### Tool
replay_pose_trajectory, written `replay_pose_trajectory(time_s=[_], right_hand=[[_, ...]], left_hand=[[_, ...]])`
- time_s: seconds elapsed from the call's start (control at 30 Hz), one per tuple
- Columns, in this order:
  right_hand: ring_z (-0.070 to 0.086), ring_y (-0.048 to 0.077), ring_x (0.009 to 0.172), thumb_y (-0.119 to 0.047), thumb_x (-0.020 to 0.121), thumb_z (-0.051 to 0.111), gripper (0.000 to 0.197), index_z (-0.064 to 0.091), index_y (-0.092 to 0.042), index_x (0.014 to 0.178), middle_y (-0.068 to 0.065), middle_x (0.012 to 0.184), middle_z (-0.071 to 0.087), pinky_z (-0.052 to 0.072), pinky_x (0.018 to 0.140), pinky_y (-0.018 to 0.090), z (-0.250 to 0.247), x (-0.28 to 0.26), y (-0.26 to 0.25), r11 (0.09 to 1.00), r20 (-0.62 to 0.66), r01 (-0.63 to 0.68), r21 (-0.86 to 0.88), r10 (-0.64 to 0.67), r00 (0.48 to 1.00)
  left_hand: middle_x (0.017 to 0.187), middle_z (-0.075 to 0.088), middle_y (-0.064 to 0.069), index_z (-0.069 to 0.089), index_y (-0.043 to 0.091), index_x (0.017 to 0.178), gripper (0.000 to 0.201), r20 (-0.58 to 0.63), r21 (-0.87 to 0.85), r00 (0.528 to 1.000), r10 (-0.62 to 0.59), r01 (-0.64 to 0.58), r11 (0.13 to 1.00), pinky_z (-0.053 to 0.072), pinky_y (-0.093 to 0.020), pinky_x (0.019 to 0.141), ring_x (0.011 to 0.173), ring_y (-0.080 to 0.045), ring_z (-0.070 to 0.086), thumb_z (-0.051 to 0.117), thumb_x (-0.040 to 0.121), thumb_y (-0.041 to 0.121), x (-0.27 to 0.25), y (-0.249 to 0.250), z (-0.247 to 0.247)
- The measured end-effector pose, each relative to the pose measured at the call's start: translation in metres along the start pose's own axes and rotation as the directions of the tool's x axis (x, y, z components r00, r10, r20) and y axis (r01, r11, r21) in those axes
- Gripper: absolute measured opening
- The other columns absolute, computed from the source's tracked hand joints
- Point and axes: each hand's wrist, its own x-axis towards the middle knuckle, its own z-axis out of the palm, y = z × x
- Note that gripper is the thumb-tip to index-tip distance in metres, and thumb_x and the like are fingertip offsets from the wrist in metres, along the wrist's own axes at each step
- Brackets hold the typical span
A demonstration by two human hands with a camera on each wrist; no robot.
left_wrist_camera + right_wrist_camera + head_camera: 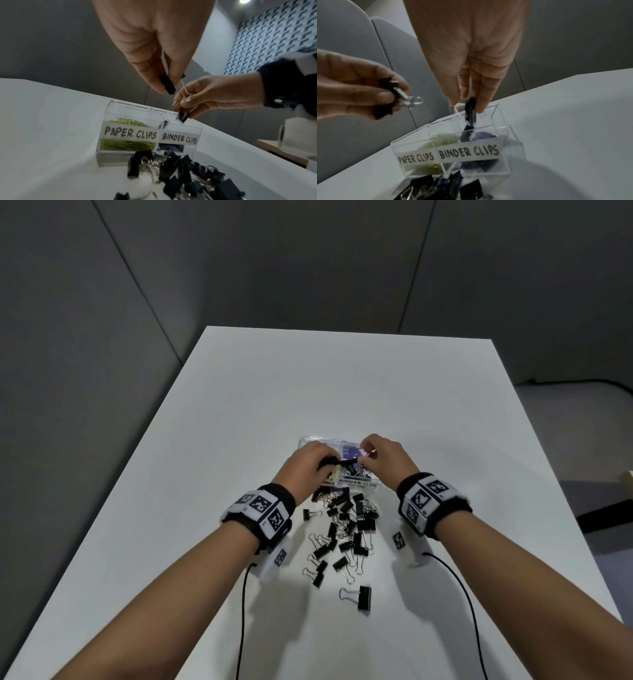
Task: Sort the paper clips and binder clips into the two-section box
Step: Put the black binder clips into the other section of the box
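A clear two-section box (310, 440) stands mid-table, labelled PAPER CLIPS on the left and BINDER CLIPS on the right. Green paper clips (126, 145) fill the left section, and dark binder clips (171, 146) lie in the right one. My left hand (169, 89) pinches a black binder clip (167, 83) above the box. My right hand (469, 104) pinches another black binder clip (470, 109) by its wire handles, over the binder section (479, 165). A pile of loose black binder clips (346, 529) lies just in front of the box, between my wrists.
The white table (342, 378) reaches far beyond the box, and its edges run off left and right. One larger binder clip (363, 597) lies alone nearest me. Black cables (459, 587) trail from both wristbands across the near table. Grey walls stand behind.
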Motion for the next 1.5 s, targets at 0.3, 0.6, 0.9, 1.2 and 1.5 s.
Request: replay_pose_trajectory(time_s=[0.3,0.6,0.9,1.2,1.5], right_hand=[[0.055,0.019,0.083,-0.011,0.091,0.047,0.016,0.06,-0.01,0.101,0.006,0.101,0.064,0.045,0.076,0.032,0.003,-0.032,0.034,1.0,-0.113,0.004,-0.019,-0.006,0.994],[0.053,0.013,0.101,-0.024,0.093,0.048,0.028,0.053,-0.018,0.12,0.003,0.123,0.057,0.046,0.09,0.03,0.026,-0.069,0.056,0.988,0.14,-0.008,-0.157,0.031,0.99],[0.032,0.025,0.131,-0.041,0.089,0.051,0.066,0.023,-0.019,0.144,0.005,0.147,0.033,0.034,0.106,0.035,0.054,-0.09,0.036,0.892,0.294,0.131,-0.433,0.002,0.956],[0.035,0.027,0.129,-0.039,0.076,0.068,0.088,0.014,-0.025,0.145,0.006,0.151,0.018,0.045,0.094,0.039,0.053,-0.093,0.029,0.913,0.342,0.121,-0.389,0.022,0.939],[0.043,0.029,0.113,-0.029,0.067,0.076,0.083,0.03,-0.029,0.136,0.008,0.13,0.034,0.049,0.09,0.043,0.064,-0.085,0.029,0.943,0.358,0.007,-0.333,0.119,0.926]], left_hand=[[0.119,0.059,-0.01,0.06,0.009,0.119,0.028,0.107,0.046,0.994,0.01,-0.015,0.999,0.042,-0.029,0.096,0.111,-0.023,0.055,0.051,0.093,0.011,0.05,0.015,0.019],[0.116,0.063,0.001,0.06,0.018,0.117,0.025,0.176,0.181,0.982,0.062,-0.095,0.979,0.05,-0.023,0.088,0.102,-0.013,0.059,0.046,0.097,0.021,0.003,-0.002,0.03],[0.157,0.014,-0.004,0.014,0.022,0.149,0.067,0.341,0.471,0.933,-0.117,-0.061,0.88,0.032,-0.038,0.112,0.141,-0.023,0.025,0.05,0.093,0.029,-0.058,-0.038,0.059],[0.152,0.023,-0.003,0.02,0.025,0.147,0.068,0.35,0.471,0.928,-0.131,-0.053,0.88,0.042,-0.039,0.102,0.132,-0.025,0.036,0.057,0.089,0.032,-0.053,-0.024,0.052],[0.139,0.032,-0.005,0.031,0.028,0.14,0.074,0.468,0.405,0.861,-0.197,-0.011,0.914,0.046,-0.041,0.097,0.124,-0.026,0.037,0.07,0.077,0.028,-0.049,-0.018,0.059]])
